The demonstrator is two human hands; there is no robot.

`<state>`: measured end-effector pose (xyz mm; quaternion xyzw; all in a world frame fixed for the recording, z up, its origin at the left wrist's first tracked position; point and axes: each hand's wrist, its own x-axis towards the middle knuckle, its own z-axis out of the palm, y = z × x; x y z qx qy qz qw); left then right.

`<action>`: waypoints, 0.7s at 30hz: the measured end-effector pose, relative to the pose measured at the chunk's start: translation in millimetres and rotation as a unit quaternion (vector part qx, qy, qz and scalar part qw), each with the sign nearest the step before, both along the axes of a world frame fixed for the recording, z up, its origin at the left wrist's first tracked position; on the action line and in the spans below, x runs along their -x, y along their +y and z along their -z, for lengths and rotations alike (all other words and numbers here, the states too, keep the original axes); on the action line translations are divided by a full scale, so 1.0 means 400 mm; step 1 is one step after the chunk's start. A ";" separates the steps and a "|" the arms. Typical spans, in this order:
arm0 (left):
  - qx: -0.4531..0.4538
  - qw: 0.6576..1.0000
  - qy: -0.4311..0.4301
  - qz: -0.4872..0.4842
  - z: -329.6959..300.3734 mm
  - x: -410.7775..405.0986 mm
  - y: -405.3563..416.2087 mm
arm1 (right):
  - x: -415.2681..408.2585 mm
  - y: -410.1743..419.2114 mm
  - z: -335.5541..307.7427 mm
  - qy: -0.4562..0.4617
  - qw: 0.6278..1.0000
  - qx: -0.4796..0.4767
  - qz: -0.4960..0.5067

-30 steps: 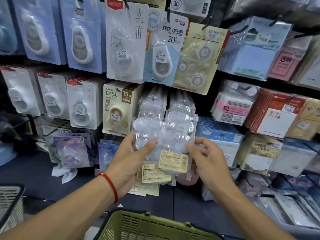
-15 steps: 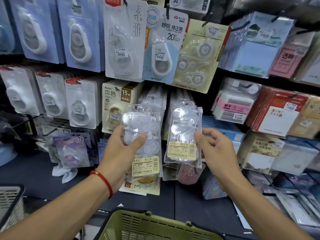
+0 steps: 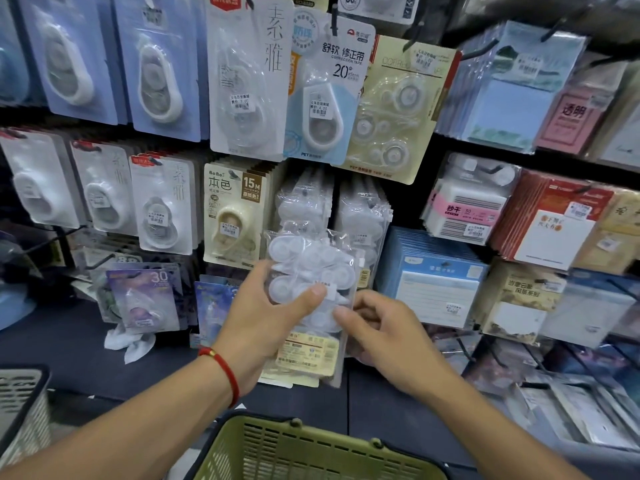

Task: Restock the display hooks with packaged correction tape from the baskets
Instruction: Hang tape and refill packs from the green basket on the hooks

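The left hand [image 3: 266, 317] clamps its grip on a clear plastic pack of white correction tapes [image 3: 311, 271], thumb across the front, holding it up before the hooks of matching clear packs [image 3: 363, 216]; the right hand [image 3: 384, 327], just right of the pack, curls its fingers at the lower edge, though whether they pinch it I cannot tell; an olive-green plastic basket [image 3: 311, 452] sits below.

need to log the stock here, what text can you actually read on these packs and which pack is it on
"素雅": tall white card
"舒软 修正带", "CORRECTION TAPE", "20": white and blue card
"本色", "15M": cream card
"30": purple card
"透明": pink pack
Price stickers and the held clear packs' yellow labels: too small or blurred.
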<state>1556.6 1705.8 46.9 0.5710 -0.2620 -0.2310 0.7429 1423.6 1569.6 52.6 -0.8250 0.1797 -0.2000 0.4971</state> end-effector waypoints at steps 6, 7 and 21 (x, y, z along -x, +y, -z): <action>-0.034 0.998 0.013 -0.048 -0.016 -0.026 0.008 | 0.005 -0.050 -0.037 -0.092 0.989 -0.021 0.118; -0.041 0.998 0.011 -0.052 -0.017 -0.028 0.009 | 0.004 -0.058 -0.044 -0.096 0.987 -0.019 0.126; -0.051 0.997 -0.035 -0.037 -0.018 -0.030 0.014 | 0.006 -0.081 -0.059 -0.034 0.968 0.132 0.212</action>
